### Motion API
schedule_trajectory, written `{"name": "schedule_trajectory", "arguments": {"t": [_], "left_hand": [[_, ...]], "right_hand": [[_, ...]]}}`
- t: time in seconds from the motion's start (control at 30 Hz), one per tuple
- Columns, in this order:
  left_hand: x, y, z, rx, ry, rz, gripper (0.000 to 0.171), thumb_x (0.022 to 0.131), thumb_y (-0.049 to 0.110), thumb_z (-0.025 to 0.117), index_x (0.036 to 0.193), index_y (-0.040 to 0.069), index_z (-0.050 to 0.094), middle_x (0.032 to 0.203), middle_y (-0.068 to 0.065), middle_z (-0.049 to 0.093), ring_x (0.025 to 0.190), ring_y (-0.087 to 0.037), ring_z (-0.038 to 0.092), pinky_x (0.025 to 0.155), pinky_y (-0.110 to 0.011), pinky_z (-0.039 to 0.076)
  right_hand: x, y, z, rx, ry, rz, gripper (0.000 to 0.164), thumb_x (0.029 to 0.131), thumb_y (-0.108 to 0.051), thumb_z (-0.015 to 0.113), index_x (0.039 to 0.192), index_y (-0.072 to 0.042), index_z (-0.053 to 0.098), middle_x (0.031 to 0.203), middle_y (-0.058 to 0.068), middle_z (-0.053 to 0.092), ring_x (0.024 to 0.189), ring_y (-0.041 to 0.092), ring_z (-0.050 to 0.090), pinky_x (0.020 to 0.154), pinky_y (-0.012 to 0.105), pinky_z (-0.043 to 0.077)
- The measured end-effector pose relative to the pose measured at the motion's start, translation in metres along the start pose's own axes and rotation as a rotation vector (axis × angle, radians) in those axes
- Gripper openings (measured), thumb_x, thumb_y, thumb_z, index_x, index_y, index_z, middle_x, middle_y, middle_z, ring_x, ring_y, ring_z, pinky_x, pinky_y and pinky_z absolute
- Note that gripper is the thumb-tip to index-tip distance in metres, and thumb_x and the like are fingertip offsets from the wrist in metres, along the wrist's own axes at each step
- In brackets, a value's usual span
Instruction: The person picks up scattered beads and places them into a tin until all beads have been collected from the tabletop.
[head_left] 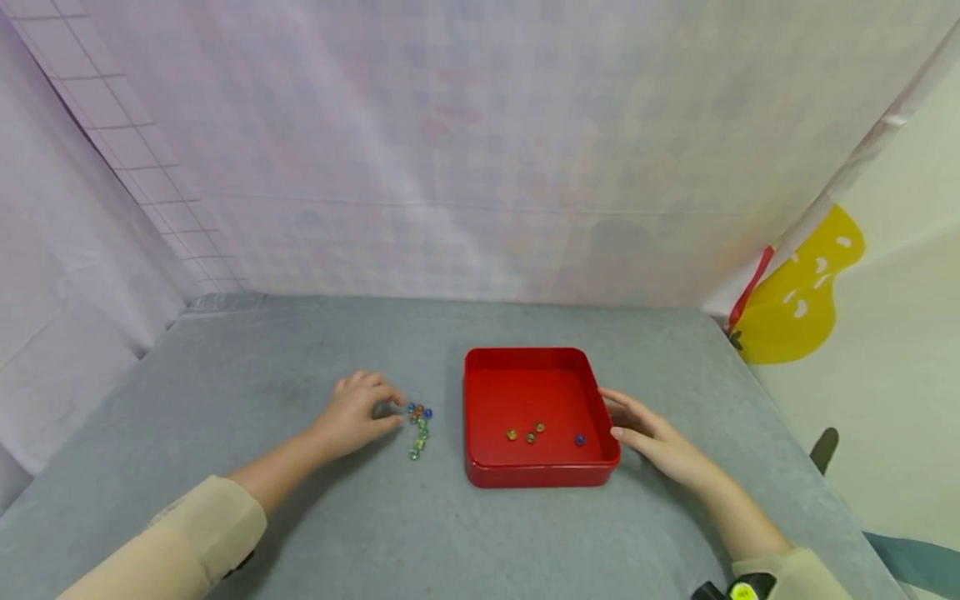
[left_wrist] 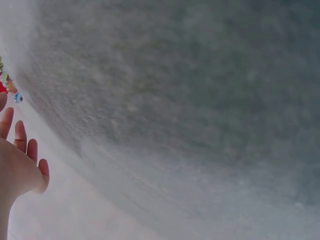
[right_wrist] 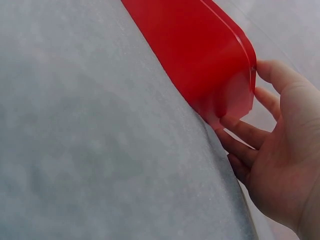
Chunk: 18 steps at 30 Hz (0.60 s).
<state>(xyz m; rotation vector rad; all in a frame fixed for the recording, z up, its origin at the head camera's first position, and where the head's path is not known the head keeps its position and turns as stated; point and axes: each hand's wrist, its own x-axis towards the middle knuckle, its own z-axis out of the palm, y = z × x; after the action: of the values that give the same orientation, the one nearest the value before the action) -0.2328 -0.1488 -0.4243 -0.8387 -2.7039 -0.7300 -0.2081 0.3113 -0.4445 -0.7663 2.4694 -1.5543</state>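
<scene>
Several small glass marbles [head_left: 422, 425], green, blue and orange, lie in a cluster on the grey table. Just left of them is my left hand [head_left: 365, 414], its thumb and forefinger apart and close to the nearest marbles. In the left wrist view that hand [left_wrist: 17, 167] appears at the left edge, with fingers spread. A square red tray [head_left: 540, 477] stands to the right of the cluster, holding a few yellow-green marbles [head_left: 531, 437] and a blue marble [head_left: 581, 439]. My right hand [head_left: 660, 442] touches the tray's right wall with its fingertips and thumb, fingers loosely extended.
The grey cloth-covered table [head_left: 337, 525] spreads around the tray and hands. A pale patterned curtain [head_left: 480, 167] hangs behind it, with more white cloth [head_left: 885, 400] at the right bearing a yellow printed shape.
</scene>
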Motion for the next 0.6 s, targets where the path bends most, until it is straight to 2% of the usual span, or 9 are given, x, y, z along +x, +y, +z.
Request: {"name": "schedule_trajectory", "arguments": {"t": [0.23,0.6], "left_hand": [[0.0019,-0.0037,0.0021,-0.003,0.007,-0.010,0.023,0.078,0.019,0.079,0.098,0.010,0.071,0.095,-0.001,0.062,0.093,-0.023,0.049,0.083,-0.048,0.032],[0.0077,-0.0062,0.0046,-0.001,0.009,-0.037,0.023,0.080,0.020,0.078,0.100,0.010,0.072,0.092,-0.002,0.061,0.091,-0.022,0.047,0.080,-0.046,0.032]], "right_hand": [[0.0000,0.0008,0.0006,0.005,0.006,0.024,0.051,0.099,-0.010,0.049,0.147,-0.007,0.033,0.135,0.024,0.048,0.116,0.023,0.052,0.089,0.028,0.045],[0.0004,0.0002,-0.0005,0.008,-0.007,0.007,0.052,0.099,-0.008,0.048,0.148,-0.005,0.031,0.135,0.025,0.047,0.118,0.028,0.051,0.089,0.027,0.045]]}}
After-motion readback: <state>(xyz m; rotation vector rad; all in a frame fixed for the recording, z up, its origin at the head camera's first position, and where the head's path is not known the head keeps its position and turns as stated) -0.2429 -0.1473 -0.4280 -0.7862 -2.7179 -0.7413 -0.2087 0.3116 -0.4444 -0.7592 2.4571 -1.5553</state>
